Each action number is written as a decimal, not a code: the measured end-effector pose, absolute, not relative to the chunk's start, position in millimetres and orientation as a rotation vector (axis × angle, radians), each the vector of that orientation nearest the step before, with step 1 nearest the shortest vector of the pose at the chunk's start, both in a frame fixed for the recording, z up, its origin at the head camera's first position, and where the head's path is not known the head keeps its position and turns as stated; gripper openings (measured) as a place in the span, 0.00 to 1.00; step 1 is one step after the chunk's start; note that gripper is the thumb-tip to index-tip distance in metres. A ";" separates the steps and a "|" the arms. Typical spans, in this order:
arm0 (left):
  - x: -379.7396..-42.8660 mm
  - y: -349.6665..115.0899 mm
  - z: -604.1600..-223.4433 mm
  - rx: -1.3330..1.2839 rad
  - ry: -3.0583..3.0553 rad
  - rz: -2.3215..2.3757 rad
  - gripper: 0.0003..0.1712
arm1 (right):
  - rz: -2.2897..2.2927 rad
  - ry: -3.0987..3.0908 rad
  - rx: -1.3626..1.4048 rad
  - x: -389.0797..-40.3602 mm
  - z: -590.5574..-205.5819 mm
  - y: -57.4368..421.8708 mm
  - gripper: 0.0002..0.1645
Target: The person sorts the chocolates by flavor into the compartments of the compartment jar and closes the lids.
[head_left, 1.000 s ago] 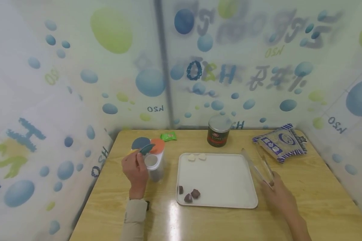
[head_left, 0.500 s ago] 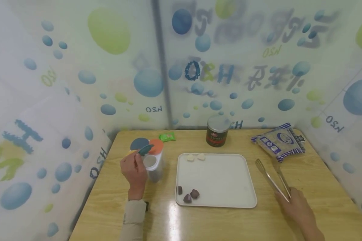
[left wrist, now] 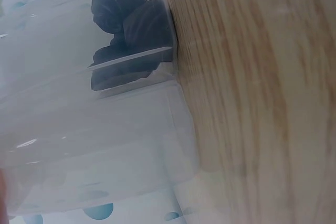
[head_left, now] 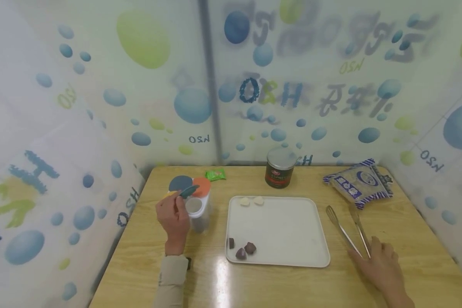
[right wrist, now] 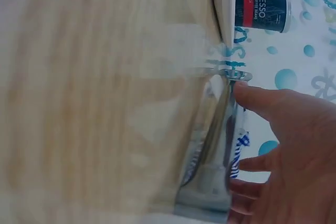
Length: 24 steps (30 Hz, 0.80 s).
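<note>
My left hand pinches the raised teal lid of a clear divided container. Its other lids are navy, orange and partly hidden yellow. Dark lumps lie in one compartment in the left wrist view. On the table at right lie metal tongs, their arms spread. My right hand is at the handle end of the tongs, fingers apart and not wrapped round them. A white tray bears dark purple chunks and two pale slices.
An espresso tin stands behind the tray. The blue-and-white striped bag lies at the back right of the table. Near the back edge is a small green packet. Patterned walls enclose the table's back and sides.
My right hand has carried the tongs rightward away from the tray edge, laid them on the table and loosened its fingers. My left hand keeps the teal lid raised.
</note>
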<state>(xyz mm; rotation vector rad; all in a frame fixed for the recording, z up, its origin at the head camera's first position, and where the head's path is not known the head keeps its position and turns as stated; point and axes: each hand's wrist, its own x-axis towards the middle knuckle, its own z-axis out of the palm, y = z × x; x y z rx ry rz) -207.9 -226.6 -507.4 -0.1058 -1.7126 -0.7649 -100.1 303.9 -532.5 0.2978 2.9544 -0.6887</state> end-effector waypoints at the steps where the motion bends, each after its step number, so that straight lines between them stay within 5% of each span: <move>1: -208.0 -226.9 -507.2 -0.121 -1.706 -0.772 0.14 | -0.698 3.012 0.292 -100.7 -530.9 300.2 0.58; 8: -209.3 -226.6 -505.6 -0.249 -1.612 -0.850 0.17 | -0.885 3.322 0.078 -127.8 -513.4 247.4 0.40; 15: -211.9 -226.3 -506.1 -0.241 -1.635 -0.834 0.11 | -1.043 3.293 -0.448 -162.1 -496.7 139.6 0.28; 24: -202.0 -220.6 -514.6 -0.114 -1.699 -0.881 0.14 | -1.427 2.929 -0.988 -206.6 -470.6 -9.8 0.25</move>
